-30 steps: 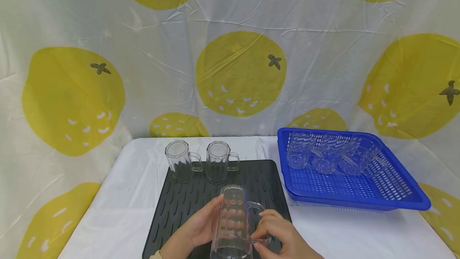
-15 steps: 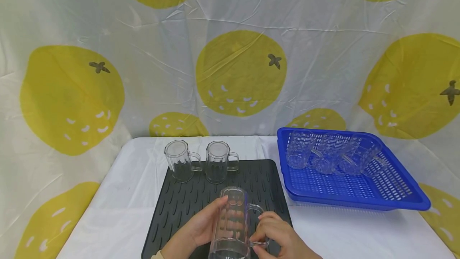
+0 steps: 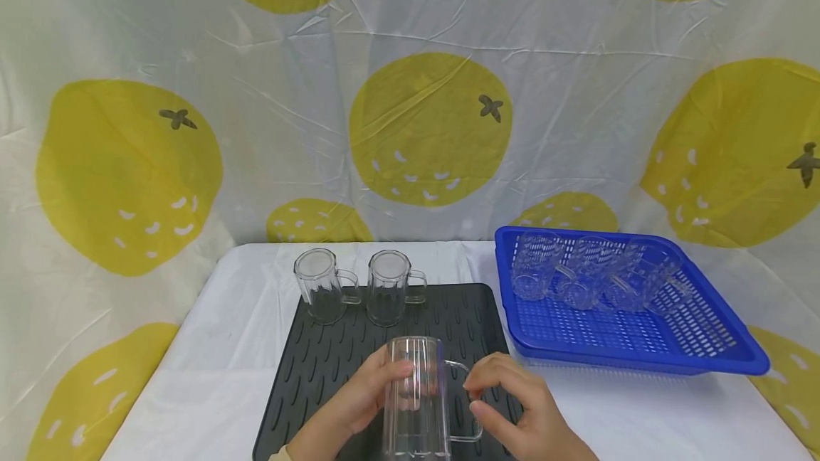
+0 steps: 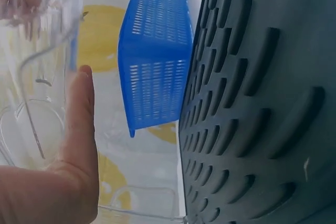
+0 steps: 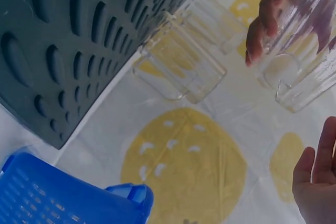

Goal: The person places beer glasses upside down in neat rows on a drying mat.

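Observation:
A clear glass mug (image 3: 419,429) with a ribbed body is held over the black mat (image 3: 346,368) at the front of the table, its handle to the right. My left hand (image 3: 359,400) grips the mug's body from the left, its thumb across the near side. Beside the handle is my right hand (image 3: 525,407), fingers bent and thumb apart from them. From the right wrist view, the right hand (image 5: 317,182) shows a gap to the mug (image 5: 283,72). Two similar mugs, one at left (image 3: 318,287) and one beside it (image 3: 388,289), stand along the mat's far edge.
To the right of the mat sits a blue plastic basket (image 3: 589,340) with several glass mugs (image 3: 579,290) lying in its back part. White cloth (image 3: 211,361) covers the table. Behind it hangs a lemon-patterned curtain (image 3: 282,126).
My right hand has let go of the mug's handle and its fingers have spread a little. The mug has turned in my left hand, and my left thumb now lies over its near side.

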{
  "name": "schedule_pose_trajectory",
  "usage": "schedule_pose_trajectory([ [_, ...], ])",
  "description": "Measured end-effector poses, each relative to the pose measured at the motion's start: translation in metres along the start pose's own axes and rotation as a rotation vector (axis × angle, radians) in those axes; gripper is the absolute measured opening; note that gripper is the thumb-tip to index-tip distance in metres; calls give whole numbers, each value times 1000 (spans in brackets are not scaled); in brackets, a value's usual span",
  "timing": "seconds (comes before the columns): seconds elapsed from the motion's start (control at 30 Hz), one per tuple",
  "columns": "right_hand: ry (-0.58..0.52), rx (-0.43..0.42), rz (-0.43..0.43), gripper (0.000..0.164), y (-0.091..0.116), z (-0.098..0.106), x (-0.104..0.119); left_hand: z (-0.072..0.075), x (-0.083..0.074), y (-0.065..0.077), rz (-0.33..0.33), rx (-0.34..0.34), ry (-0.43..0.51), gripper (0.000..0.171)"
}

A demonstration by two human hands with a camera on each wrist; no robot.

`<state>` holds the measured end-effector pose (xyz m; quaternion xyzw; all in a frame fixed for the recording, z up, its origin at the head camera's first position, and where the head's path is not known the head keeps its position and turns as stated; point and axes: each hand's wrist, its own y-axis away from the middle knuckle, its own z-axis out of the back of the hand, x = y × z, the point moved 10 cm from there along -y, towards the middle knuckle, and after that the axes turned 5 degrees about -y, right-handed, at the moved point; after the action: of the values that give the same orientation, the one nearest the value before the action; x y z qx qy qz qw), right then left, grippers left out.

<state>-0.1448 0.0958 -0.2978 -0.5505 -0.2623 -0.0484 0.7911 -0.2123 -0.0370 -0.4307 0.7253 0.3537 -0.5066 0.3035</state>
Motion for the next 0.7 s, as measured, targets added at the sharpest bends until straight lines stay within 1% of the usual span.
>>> schedule_pose_trajectory([
  [0.07, -1, -13, -6, 15, 0, 2, -1, 1, -6, 0, -42, -15, -27, 57],
  [0.17, 32, -37, -34, 19, 1, 5, -3, 1, -14, 0, -118, -11, -61, 60],
  [0.27, 80, -58, -95, 27, 4, 9, -9, -1, -21, 1, -191, 7, -113, 66],
  [0.3, 97, -64, -120, 30, 6, 10, -12, -3, -24, 1, -220, 16, -147, 67],
  [0.4, 153, -70, -196, 40, 13, 13, -24, -7, -33, 3, -317, 23, -304, 71],
  [0.47, 194, -66, -248, 44, 19, 15, -32, -9, -39, 4, -386, 12, -414, 74],
  [0.53, 225, -57, -299, 48, 24, 16, -39, -11, -45, 5, -442, -5, -490, 77],
  [0.63, 245, -48, -354, 50, 27, 17, -45, -12, -52, 4, -489, -15, -524, 79],
  [0.7, 248, -53, -374, 51, 28, 18, -47, -15, -56, 3, -518, -3, -536, 80],
])
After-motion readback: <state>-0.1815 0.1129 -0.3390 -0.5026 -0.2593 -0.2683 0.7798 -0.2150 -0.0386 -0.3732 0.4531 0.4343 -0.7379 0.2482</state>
